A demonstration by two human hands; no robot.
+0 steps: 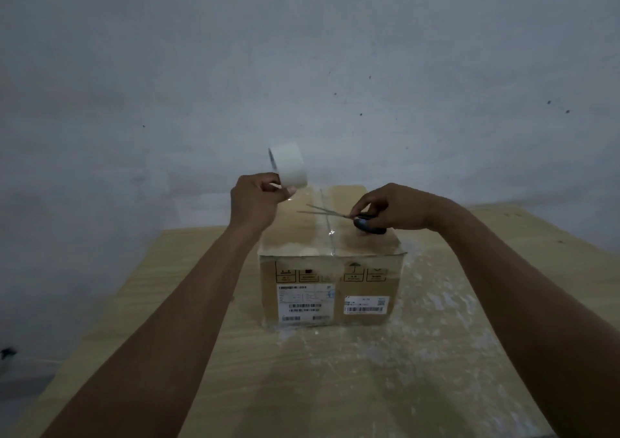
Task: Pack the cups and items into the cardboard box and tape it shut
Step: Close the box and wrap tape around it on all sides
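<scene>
A closed cardboard box (332, 283) with white labels on its front stands on the wooden table (188, 353). Clear tape runs along its top seam. My left hand (256, 203) grips a white tape roll (288, 166) above the box's far left corner, and a clear strip stretches from the roll down to the lid. My right hand (392, 208) holds dark-handled scissors (335, 214) over the lid, with the blades parted and pointing left around the stretched strip. The box's contents are hidden.
A bare grey wall (302, 68) rises right behind the table. Pale scuffed patches mark the tabletop to the right of and in front of the box. A small dark object (7, 353) shows at the far left edge.
</scene>
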